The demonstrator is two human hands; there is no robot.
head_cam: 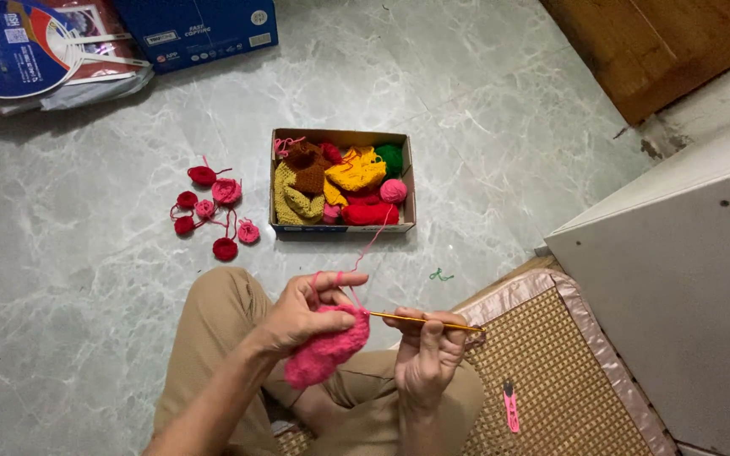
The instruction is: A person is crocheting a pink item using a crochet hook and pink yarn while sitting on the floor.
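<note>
Here a person sits cross-legged on a grey marble floor [86,279], seen from above. Nearest the viewer, the left hand [302,314] is curled closed around a fuzzy pink crochet piece [329,346], thumb and fingers pinching its top edge, likely to keep the working edge steady. Just right of the piece, the right hand [428,355] is closed around a thin yellow hook [420,320], held level so its tip meets the piece's edge. A pink yarn strand [373,241] loops over the left forefinger, probably for tension, and runs away from the piece up to a cardboard box [341,226]. Right of the piece, a woven mat [551,371] lies under the person, with small pink snips [510,407] on it. Beyond the piece, the box holds knitted bits in mustard, brown, yellow, red and green, plus a pink yarn ball [393,191]. Left of the box, small red and pink rounds [213,211] lie clustered on the floor. Farthest off, a blue carton [196,29] and a hand fan [19,46] rest.
</note>
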